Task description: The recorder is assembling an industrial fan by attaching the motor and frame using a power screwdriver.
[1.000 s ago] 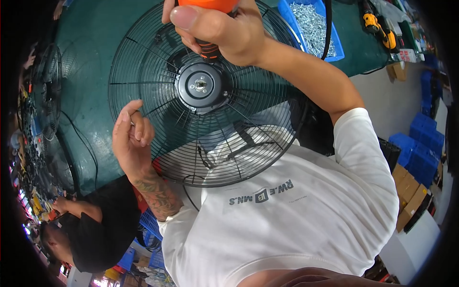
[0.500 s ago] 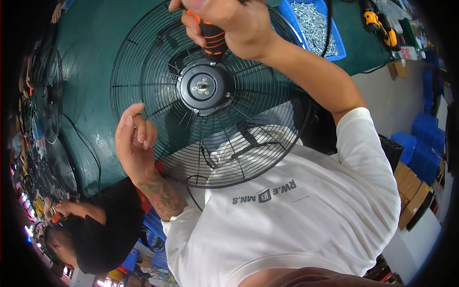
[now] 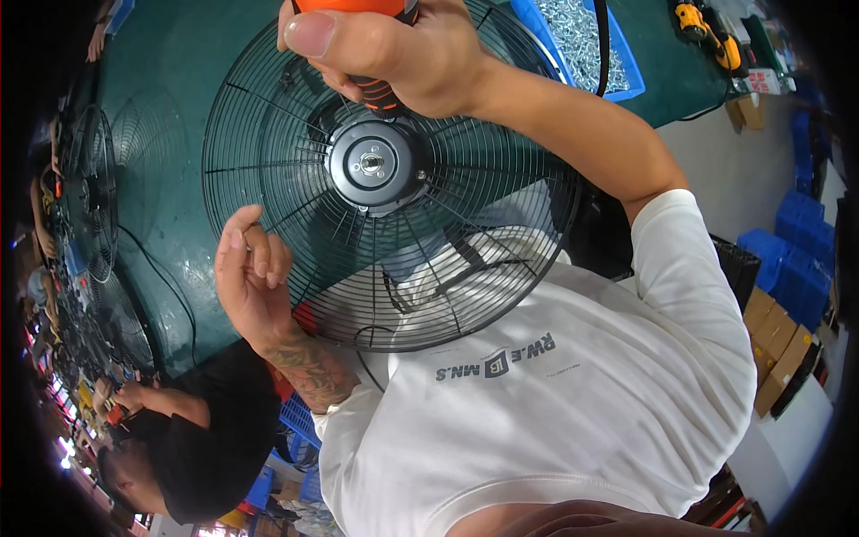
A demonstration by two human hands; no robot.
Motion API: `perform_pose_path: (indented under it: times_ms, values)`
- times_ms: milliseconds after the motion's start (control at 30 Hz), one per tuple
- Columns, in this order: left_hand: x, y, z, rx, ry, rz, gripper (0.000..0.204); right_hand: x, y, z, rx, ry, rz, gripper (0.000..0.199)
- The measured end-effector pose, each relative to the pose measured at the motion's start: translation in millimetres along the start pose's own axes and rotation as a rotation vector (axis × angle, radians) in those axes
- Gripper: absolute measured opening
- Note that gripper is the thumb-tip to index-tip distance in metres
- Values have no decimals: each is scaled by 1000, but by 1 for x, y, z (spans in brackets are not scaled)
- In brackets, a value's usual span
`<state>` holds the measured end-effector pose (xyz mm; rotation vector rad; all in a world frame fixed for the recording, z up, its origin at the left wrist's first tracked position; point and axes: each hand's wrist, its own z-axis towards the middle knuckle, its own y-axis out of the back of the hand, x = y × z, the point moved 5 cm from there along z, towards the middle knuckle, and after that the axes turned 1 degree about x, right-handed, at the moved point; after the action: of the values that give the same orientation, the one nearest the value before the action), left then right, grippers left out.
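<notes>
"Where is the fan guard?"

"The round black wire guard (image 3: 465, 213) is in front of you, over the green table (image 3: 179, 54), its near side reaching past the edge before your white shirt (image 3: 573, 394). The black motor (image 3: 374, 181) sits at its centre, shaft facing up."

"And the driver?"

"Your right hand (image 3: 412, 58) is clamped round the orange-and-black driver (image 3: 379, 95), nose down at the motor's far edge. You can't tell from here whether its tip touches."

"The left hand?"

"Your left hand (image 3: 255, 273) holds nothing visible, fingers loosely curled by the guard's left rim; contact is unclear."

"What lies farther out?"

"Beyond your right forearm, a blue bin (image 3: 632, 73) of screws (image 3: 586, 45); farther right, yellow-and-black power tools (image 3: 696, 25). At your lower left, a co-worker in black (image 3: 219, 438)."
</notes>
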<state>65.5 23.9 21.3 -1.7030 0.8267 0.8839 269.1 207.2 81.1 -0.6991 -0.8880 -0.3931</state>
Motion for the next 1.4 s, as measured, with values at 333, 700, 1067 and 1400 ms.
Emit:
perform_pose_path:
  times_ms: [333,700,1067,1400]
  values:
    - [0,0,-1,19,-19,-13,34,2,-4,-3,-12,-10,-13,14]
    - [0,-2,0,44,-15,-6,35,-4,-7,-4,37,20,-118,14]
    - [-2,-2,-3,91,-42,-28,35,-8,-14,-10,65,4,-307,17]
    - [-6,-4,-4,65,-66,4,35,-6,-16,-11,78,1,-356,21]
